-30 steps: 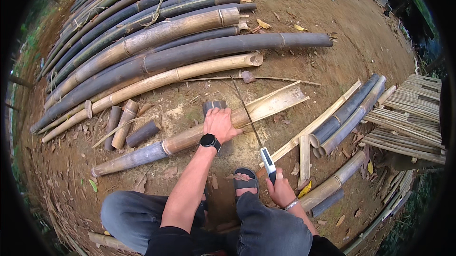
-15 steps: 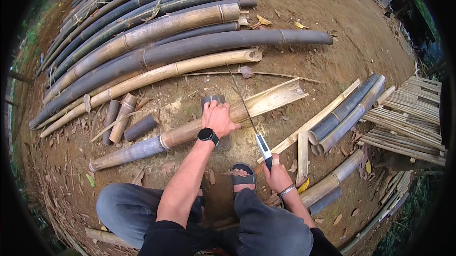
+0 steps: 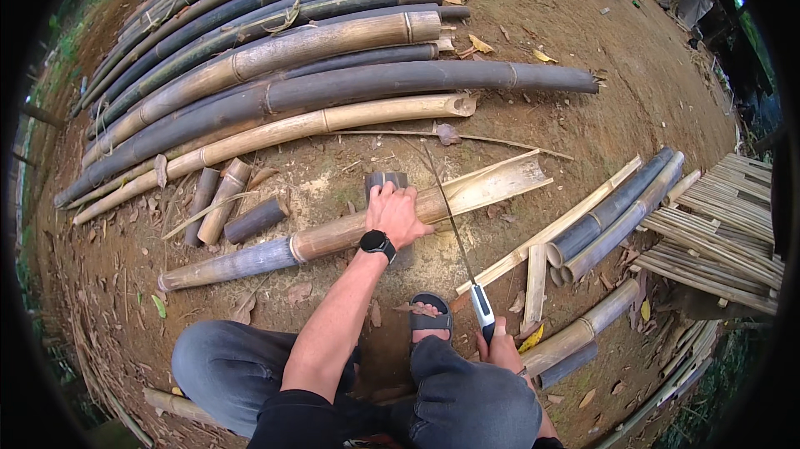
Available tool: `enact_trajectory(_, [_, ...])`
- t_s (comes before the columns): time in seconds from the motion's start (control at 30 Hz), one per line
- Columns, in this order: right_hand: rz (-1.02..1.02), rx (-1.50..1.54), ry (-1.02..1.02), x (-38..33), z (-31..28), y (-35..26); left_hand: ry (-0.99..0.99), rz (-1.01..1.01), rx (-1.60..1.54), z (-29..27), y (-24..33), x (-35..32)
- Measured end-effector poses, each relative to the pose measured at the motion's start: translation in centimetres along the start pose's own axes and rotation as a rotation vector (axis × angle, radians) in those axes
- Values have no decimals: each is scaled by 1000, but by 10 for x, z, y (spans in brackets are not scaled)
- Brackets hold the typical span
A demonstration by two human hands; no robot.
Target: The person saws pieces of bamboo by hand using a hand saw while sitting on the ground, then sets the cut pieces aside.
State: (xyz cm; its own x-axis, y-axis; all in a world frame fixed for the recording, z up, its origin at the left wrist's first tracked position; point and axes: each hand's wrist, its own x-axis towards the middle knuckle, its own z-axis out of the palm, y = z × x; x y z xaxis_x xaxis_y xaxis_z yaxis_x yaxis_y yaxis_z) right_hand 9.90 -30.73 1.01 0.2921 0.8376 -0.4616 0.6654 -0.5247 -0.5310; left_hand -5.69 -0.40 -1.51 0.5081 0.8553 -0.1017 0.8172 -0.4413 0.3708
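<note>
My left hand (image 3: pixel 395 214) presses down on a long bamboo pole (image 3: pixel 333 235) that lies across a short bamboo block (image 3: pixel 386 181) on the dirt. A black watch is on that wrist. The pole's right end (image 3: pixel 500 180) is split open and pale inside. My right hand (image 3: pixel 500 347) grips the white handle of a hand saw (image 3: pixel 454 224). Its thin blade runs up and left across the pole just right of my left hand. I crouch, with one sandalled foot (image 3: pixel 431 320) below the pole.
A row of long bamboo poles (image 3: pixel 292 74) lies at the back. Short cut pieces (image 3: pixel 225 207) sit to the left. Split bamboo halves (image 3: pixel 608 224) and a stack of thin slats (image 3: pixel 717 232) lie to the right.
The view has shifted slightly. My right hand with the saw has drawn a little down and toward me, with the blade still across the pole. My left hand stays on the pole.
</note>
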Motion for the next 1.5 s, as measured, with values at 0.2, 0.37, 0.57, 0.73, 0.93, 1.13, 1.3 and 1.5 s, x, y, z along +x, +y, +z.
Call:
enact_trajectory(0.2, [-70, -2, 19, 49, -6, -35, -33, 10, 4, 4, -4, -4])
enact_trajectory(0.37, [-67, 34, 15, 1, -8, -7, -58, 33, 20, 0, 7, -5])
enact_trajectory(0.57, [8, 65, -8, 13, -4, -23, -78, -6, 38, -1, -1, -4])
enact_trajectory(0.73, [-14, -7, 8, 37, -9, -24, 32, 45, 47, 13, 6, -5])
enact_trajectory(0.93, [13, 22, -91, -4, -25, -14, 17, 13, 77, 4, 12, -7])
enact_trajectory(1.13, [-37, 3, -104, 51, -14, -28, -17, -3, 106, 12, 5, -10])
enact_trajectory(1.3, [-26, 109, -82, -18, -25, -7, -39, -55, 108, 2, 16, -9])
enact_trajectory(1.5, [-22, 90, -89, 16, -12, -14, 17, 10, 120, 15, 14, -12])
